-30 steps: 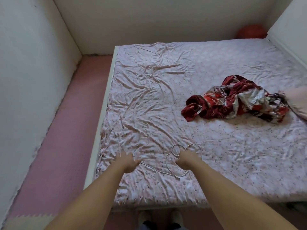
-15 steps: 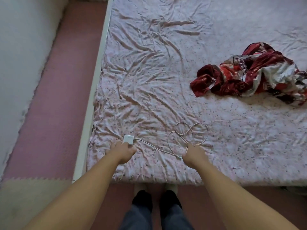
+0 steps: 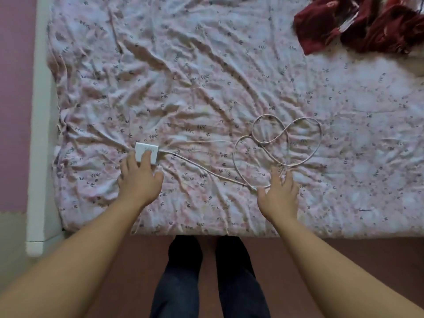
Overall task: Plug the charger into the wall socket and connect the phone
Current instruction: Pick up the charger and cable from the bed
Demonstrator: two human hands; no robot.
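We count one white charger, one pale cable and two bare hands over a rumpled, floral-print bedsheet. The charger lies flat near the bed's left edge, and our left hand rests on it with fingers spread, two fingertips touching its near side without gripping it. From the charger's right end the cable runs across the sheet and curls into what look like three overlapping loops, though the crossings are hard to read against the print. Our right hand is splayed open at the nearest bend of the cable, fingers apart, thumb beside the strand. One crumpled red cloth sits at the far right, well apart from the charger.
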